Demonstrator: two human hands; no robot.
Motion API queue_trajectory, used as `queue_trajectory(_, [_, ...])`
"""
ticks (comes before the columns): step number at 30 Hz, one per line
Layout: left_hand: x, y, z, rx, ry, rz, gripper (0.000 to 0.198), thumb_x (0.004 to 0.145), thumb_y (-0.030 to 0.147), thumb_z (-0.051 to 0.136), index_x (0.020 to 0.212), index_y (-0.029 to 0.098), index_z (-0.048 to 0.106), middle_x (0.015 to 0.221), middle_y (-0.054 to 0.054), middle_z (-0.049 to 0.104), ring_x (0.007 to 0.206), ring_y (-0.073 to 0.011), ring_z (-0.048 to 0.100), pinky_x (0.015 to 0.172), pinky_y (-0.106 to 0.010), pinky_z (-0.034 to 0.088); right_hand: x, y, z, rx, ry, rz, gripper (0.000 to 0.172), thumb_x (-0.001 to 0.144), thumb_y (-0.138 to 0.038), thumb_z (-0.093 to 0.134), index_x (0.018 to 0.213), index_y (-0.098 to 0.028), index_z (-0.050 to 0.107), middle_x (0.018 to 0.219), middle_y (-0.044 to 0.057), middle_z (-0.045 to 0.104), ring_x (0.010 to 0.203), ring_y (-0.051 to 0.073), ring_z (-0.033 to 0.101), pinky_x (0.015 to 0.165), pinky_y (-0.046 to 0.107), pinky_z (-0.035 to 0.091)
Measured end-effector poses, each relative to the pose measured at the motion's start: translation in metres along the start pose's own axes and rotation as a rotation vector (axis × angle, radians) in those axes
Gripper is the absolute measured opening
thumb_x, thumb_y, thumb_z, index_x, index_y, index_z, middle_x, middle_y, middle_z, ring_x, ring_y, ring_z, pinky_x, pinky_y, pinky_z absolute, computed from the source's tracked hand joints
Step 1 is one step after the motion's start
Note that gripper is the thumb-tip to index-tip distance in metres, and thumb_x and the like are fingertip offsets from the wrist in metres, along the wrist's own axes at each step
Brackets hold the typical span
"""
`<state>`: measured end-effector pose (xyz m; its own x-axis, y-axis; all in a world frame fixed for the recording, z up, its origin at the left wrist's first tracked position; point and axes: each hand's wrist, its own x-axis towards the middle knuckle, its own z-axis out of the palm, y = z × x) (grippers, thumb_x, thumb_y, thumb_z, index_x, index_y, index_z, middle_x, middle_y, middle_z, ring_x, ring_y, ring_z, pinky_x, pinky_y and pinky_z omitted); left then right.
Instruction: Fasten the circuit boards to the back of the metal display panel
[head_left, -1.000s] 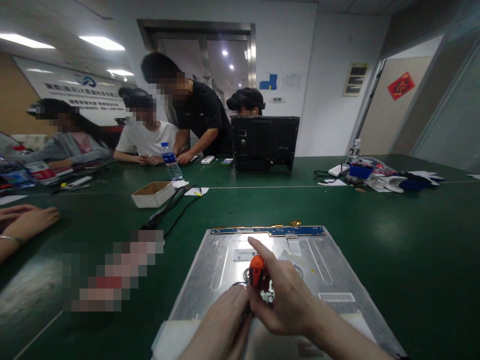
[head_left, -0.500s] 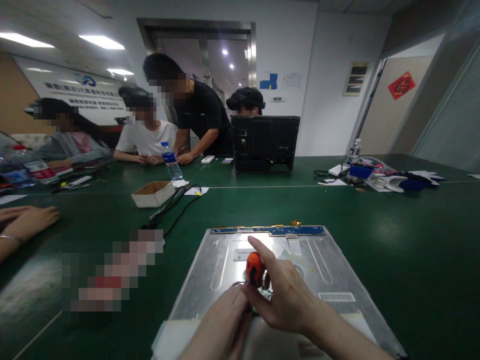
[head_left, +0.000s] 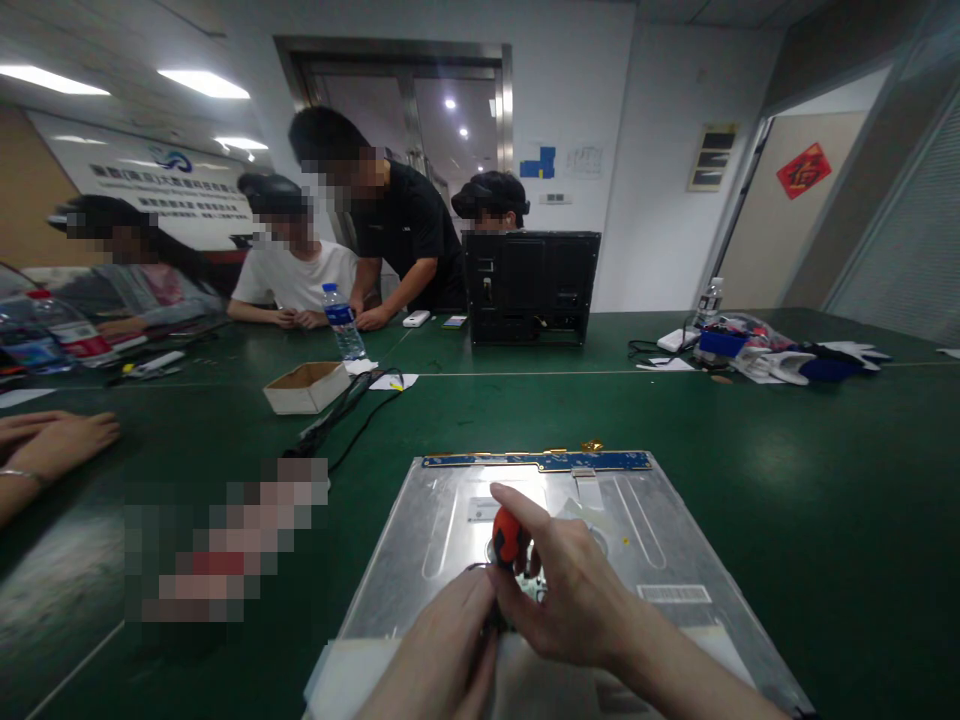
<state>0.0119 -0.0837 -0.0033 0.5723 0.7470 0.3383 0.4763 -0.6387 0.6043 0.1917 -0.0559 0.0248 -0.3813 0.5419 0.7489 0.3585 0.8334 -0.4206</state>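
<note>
A flat silver metal display panel (head_left: pixel 397 560) lies in front of me, with a narrow blue circuit board (head_left: pixel 600 461) along its far edge. My right hand (head_left: pixel 570 590) grips the orange and black handle of an upright screwdriver (head_left: pixel 508 538) over the panel's middle, its index finger stretched out past the handle. Close against the screwdriver's lower part is my left hand (head_left: pixel 454 625), its fingers curled and mostly hidden; what they hold cannot be made out. Part of a small green circuit board (head_left: pixel 537 588) shows beneath my right hand. The screwdriver's tip is out of sight.
An open cardboard box (head_left: pixel 304 390), black cables (head_left: pixel 352 400) and a water bottle (head_left: pixel 341 322) are on the green table (head_left: pixel 757 450). A black monitor (head_left: pixel 532 290) stands opposite. Gloves (head_left: pixel 780 365) lie back right. Co-workers sit and stand across; another person's hands (head_left: pixel 67 445) rest at left.
The screwdriver handle has turned slightly in my right hand, and the index finger has dipped a little to the left. My left hand stays in nearly the same place.
</note>
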Motion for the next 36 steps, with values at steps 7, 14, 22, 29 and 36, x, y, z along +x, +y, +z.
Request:
queue_trajectory(7, [-0.001,-0.001,0.001,-0.033,-0.05,-0.045,0.034,0.087,0.005,0.048,0.115,0.023,0.056,0.112,-0.008,0.068,0.096,-0.0214,0.067,0.083,-0.031,0.055,-0.001,0.0,0.001,0.011,0.012,-0.008,0.063,0.089,-0.015,0.05,0.148,-0.02,0.03,0.09,0.003,0.068,0.059,0.014,0.059,0.057,0.028,0.053])
queue_trajectory(14, [-0.001,-0.006,0.002,-0.026,-0.038,-0.041,0.038,0.088,0.005,0.047,0.118,0.024,0.059,0.111,-0.008,0.069,0.102,-0.0234,0.067,0.086,-0.032,0.055,-0.001,0.001,0.001,-0.007,0.014,-0.01,0.063,0.089,-0.015,0.05,0.148,-0.02,0.028,0.089,0.003,0.068,0.058,0.015,0.059,0.056,0.028,0.053])
queue_trajectory(22, [-0.001,-0.009,0.005,-0.023,-0.027,-0.028,0.026,0.089,0.01,0.048,0.108,0.022,0.06,0.106,-0.009,0.07,0.095,-0.0232,0.067,0.085,-0.033,0.055,0.001,-0.004,-0.005,0.036,-0.049,0.047,0.072,0.081,-0.014,0.051,0.149,-0.019,0.027,0.091,0.004,0.068,0.058,0.015,0.057,0.055,0.03,0.051])
queue_trajectory(29, [-0.002,-0.011,0.007,0.012,0.014,-0.052,0.019,0.088,0.011,0.049,0.099,0.022,0.06,0.099,-0.008,0.071,0.088,-0.0233,0.069,0.077,-0.031,0.055,0.0,0.003,-0.002,0.014,-0.062,0.084,0.072,0.089,-0.026,0.062,0.152,-0.024,0.027,0.09,0.003,0.069,0.064,0.018,0.061,0.06,0.032,0.052])
queue_trajectory(36, [0.001,-0.003,0.002,-0.019,-0.041,-0.061,0.017,0.092,0.013,0.047,0.102,0.021,0.058,0.103,-0.009,0.069,0.092,-0.0233,0.066,0.083,-0.032,0.054,-0.001,0.0,-0.003,0.104,-0.081,0.146,0.076,0.082,-0.013,0.054,0.152,-0.021,0.025,0.091,0.004,0.069,0.065,0.017,0.062,0.058,0.03,0.053])
